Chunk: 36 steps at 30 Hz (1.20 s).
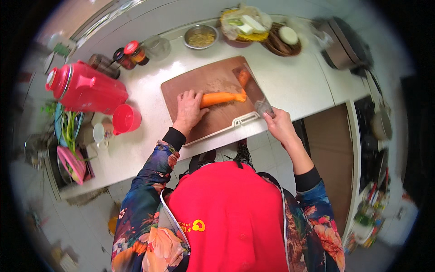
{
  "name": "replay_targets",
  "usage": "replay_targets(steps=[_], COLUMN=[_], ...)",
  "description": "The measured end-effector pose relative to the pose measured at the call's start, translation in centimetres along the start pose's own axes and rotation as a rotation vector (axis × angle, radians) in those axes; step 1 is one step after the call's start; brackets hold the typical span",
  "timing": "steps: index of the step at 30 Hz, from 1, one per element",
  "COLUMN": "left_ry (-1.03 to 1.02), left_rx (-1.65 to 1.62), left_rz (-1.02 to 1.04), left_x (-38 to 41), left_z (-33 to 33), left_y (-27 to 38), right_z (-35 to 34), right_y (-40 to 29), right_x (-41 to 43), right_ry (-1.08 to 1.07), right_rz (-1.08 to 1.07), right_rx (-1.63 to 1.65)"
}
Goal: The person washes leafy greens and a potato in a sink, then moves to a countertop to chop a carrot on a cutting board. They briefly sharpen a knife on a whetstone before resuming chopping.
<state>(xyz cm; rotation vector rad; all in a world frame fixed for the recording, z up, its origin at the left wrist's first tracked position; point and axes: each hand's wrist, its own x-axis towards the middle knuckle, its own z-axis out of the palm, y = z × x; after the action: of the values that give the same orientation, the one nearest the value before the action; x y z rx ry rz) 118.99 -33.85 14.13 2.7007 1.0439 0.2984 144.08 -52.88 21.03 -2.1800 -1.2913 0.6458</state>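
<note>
A peeled carrot [221,98] lies across a brown cutting board [210,125] with a pale edge and a handle slot. My left hand [189,106] holds the carrot down at its left end, which is hidden under the fingers. In my right hand [279,123] is the handle of a broad-bladed cleaver [255,86]. The blade stands just right of the carrot's cut end, above the board's right side. A small orange piece of carrot [243,91] is between that end and the blade. An orange patch, perhaps a reflection, shows on the blade.
Behind the board are a metal bowl of food [201,36], lidded jars [136,52], a bagged basket [246,25] and a wicker basket [283,40]. A red thermos flask [88,87] and red plastic cup [126,119] stand left. A dark appliance [346,42] sits far right.
</note>
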Motion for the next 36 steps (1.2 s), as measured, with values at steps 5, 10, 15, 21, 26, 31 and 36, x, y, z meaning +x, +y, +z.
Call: replay_targets(steps=[5,10,15,21,26,31,36], left_ry=[0.184,0.192,0.251,0.313,0.409,0.306,0.417], left_rx=[-0.028,-0.237,-0.251,-0.245,-0.044,-0.304,-0.504], left_rz=[-0.560,-1.123,-1.212,-1.074,-0.916,-0.981,-0.975], left_x=[-0.6,-0.5,1.4,2.2,1.2,0.2,0.2], left_z=[0.7,1.7,2.3,1.8,1.8,1.5,2.7], left_y=[3.3,5.4,7.6,7.4,6.5,3.6,3.9], right_z=[1.2,2.8,3.2,3.9,3.6,3.5,4.4], right_y=[-0.1,-0.9,-1.5,-0.6,-0.7,-1.8,-2.0], right_x=[7.6,12.0,12.4,12.0,11.8,10.3,8.3], right_ry=[-0.271,-0.470,-0.567,-0.548,-0.591,-0.573,-0.575], right_rz=[-0.170,-0.276,-0.336,-0.307,-0.276,-0.127,-0.124], right_rx=[-0.059,-0.178,-0.167,-0.192,-0.279,-0.174,-0.192])
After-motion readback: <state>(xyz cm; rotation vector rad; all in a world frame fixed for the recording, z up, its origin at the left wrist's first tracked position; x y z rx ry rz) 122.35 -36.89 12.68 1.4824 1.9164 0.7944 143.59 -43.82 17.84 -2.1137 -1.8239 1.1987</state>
